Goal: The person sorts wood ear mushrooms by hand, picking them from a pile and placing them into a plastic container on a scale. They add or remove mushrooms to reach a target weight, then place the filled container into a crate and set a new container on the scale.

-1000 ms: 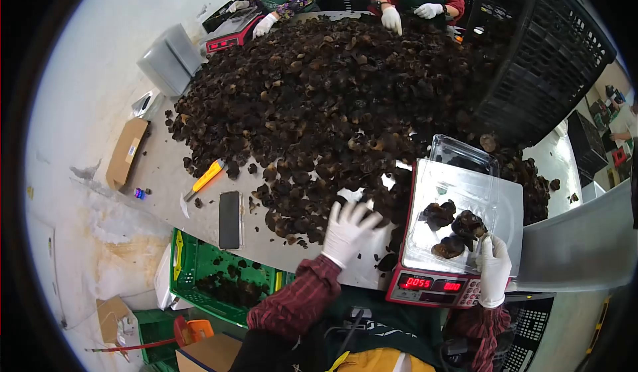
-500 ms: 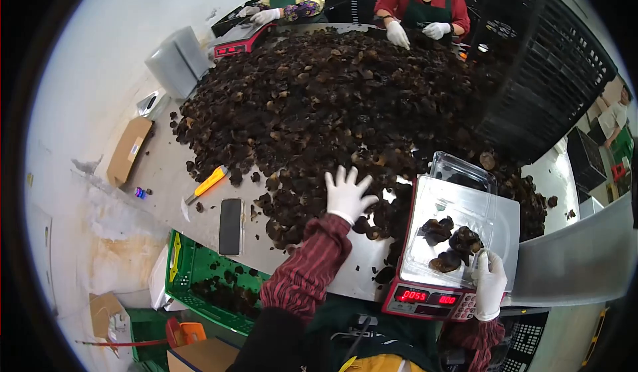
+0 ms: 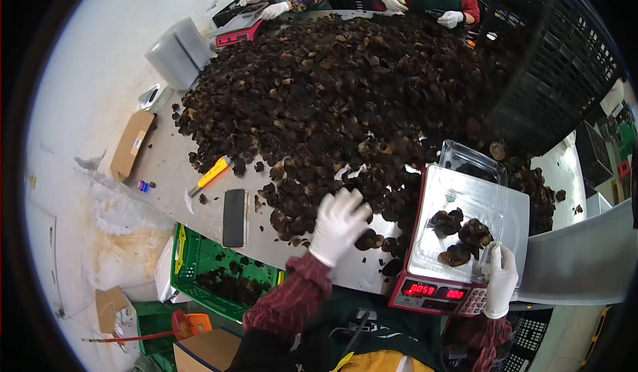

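My left hand (image 3: 339, 227), in a white glove, is over the near edge of a large heap of dark dried wood ear mushrooms (image 3: 345, 99). Its fingers are stretched out, slightly blurred, with nothing visible in them. At the right, a digital scale (image 3: 435, 291) with a red base and lit red digits carries a clear plastic box (image 3: 473, 162) with its lid folded back. Several mushroom pieces (image 3: 455, 255) lie in the box. My gloved right hand (image 3: 502, 280) is closed at the box's near right corner, thumb and fingers pressed together on the rim.
Left on the metal table are a phone (image 3: 234, 218), a yellow utility knife (image 3: 212, 172) and a cardboard piece (image 3: 131, 146). A green crate (image 3: 189, 289) stands below. Black crates (image 3: 565, 66) rise at right. Two co-workers in green aprons stand across the heap, near another scale (image 3: 239, 34).
My left hand has drawn back toward me and slightly left, its fingers less spread. My right hand stays at the box corner. The scale's digits have changed. The co-workers' hands have shifted.
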{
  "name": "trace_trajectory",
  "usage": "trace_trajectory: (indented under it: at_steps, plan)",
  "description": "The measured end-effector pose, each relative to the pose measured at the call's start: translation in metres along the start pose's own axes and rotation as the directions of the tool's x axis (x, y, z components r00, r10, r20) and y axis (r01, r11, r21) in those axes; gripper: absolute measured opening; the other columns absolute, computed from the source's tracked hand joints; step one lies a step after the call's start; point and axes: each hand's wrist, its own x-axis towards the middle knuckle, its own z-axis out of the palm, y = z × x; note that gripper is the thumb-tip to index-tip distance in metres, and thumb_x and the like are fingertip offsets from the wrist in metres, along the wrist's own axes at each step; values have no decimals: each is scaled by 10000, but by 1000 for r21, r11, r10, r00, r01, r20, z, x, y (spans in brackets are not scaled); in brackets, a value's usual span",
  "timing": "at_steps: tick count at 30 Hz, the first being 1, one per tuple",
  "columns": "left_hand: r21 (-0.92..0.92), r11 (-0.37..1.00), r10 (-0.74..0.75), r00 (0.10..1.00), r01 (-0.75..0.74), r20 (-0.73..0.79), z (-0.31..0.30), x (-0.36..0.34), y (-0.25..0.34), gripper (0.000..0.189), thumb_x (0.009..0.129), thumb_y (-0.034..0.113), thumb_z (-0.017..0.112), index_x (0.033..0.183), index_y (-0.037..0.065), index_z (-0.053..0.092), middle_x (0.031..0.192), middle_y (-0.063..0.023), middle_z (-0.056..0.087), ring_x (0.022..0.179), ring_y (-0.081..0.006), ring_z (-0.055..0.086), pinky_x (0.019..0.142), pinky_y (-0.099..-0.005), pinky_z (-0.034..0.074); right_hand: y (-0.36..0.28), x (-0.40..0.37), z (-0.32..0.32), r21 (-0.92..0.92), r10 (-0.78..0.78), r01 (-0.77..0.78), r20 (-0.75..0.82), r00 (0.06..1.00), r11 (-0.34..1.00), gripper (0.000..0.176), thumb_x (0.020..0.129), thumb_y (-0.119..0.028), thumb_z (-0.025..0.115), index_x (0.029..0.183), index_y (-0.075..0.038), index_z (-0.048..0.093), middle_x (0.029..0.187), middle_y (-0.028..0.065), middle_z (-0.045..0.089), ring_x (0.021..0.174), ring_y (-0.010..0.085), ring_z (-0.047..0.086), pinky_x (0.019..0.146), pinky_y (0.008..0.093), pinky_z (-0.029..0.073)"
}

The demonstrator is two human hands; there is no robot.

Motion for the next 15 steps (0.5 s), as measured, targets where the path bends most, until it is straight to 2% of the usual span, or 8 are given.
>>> trace_trajectory:
  at_steps: [1, 3, 6, 7, 9, 13, 15]
  plan:
    - [55, 997, -44, 987, 53, -155, 4, 6, -14, 423, 765, 269, 676, 1166, 152, 607, 1297, -136, 492, 1215, -371, 422, 1013, -498, 313, 0, -1, -1, -12, -7, 7, 0, 1000, 1000, 289, 958, -254, 554, 1104, -10, 607, 805, -18, 604, 576, 12, 453, 489, 169, 331]
    - [129, 968, -203, 973, 216, -107, 6, 24, -27, 533, 771, 363, 676, 1263, 200, 552, 1367, -144, 427, 1280, -401, 335, 1040, -556, 241, 3, -2, -1, -41, -10, 10, -8, 1000, 999, 303, 959, -260, 552, 1106, 0, 602, 815, -13, 606, 583, 17, 466, 502, 168, 350]
    - [62, 991, -128, 985, 121, 116, 23, 24, -25, 531, 778, 408, 665, 1257, 206, 555, 1339, -101, 468, 1289, -347, 345, 1065, -554, 203, -5, -7, 0, -24, 27, -28, -25, 999, 999, 306, 957, -247, 556, 1100, 21, 595, 829, 8, 608, 593, 32, 477, 528, 179, 383]
    - [29, 996, -90, 993, 88, 81, 26, 15, -15, 451, 791, 395, 658, 1186, 184, 599, 1273, -83, 519, 1260, -310, 389, 1063, -540, 217, -4, -7, -1, -27, 33, -33, -28, 999, 999, 306, 957, -247, 556, 1100, 21, 595, 829, 8, 608, 593, 32, 477, 528, 179, 383]
    - [-28, 1000, 3, 998, -1, 57, 29, -7, 5, 360, 800, 361, 654, 1097, 160, 632, 1219, -62, 553, 1230, -289, 427, 1063, -526, 233, 3, -7, -4, 20, 8, -7, -53, 999, 1000, 304, 944, -210, 581, 1108, 46, 591, 744, 39, 575, 581, 64, 490, 517, 213, 420]
    - [-72, 992, 100, 995, -99, 8, 20, -51, 35, 265, 781, 281, 679, 1016, 162, 653, 1195, -23, 572, 1190, -269, 471, 1054, -499, 274, 6, -6, -9, -5, -27, 27, -56, 998, 1000, 282, 946, -186, 575, 1101, 49, 592, 742, 31, 572, 565, 50, 462, 504, 209, 410]
    - [-65, 992, 105, 994, -107, -20, 15, -64, 38, 260, 760, 253, 694, 1002, 163, 663, 1215, -42, 559, 1200, -273, 459, 1054, -485, 278, 4, -6, -8, 23, -19, 20, -55, 998, 1000, 273, 949, -180, 570, 1102, 45, 593, 752, 26, 577, 580, 40, 458, 502, 206, 408]
